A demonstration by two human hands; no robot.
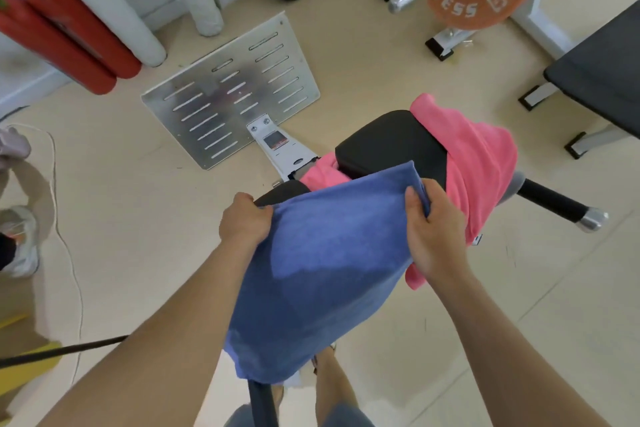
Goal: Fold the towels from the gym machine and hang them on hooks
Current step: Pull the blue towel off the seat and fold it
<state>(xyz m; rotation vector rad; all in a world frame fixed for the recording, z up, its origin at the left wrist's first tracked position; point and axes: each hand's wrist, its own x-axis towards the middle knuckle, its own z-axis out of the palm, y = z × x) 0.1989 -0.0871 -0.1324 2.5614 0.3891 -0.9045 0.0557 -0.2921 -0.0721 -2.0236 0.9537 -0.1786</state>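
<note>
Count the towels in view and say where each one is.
2. A blue towel hangs between the left hand and right hand, each gripping an upper corner. A pink towel lies draped over the machine's black pad. More may be hidden under them.

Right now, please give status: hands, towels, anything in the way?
Left hand and right hand grip blue towel at top edge. Pink towel draped over black pad. Nothing seen blocking.

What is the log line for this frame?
step: fold | left hand: grips blue towel | right hand: pinches blue towel | pink towel: draped over pad
</note>
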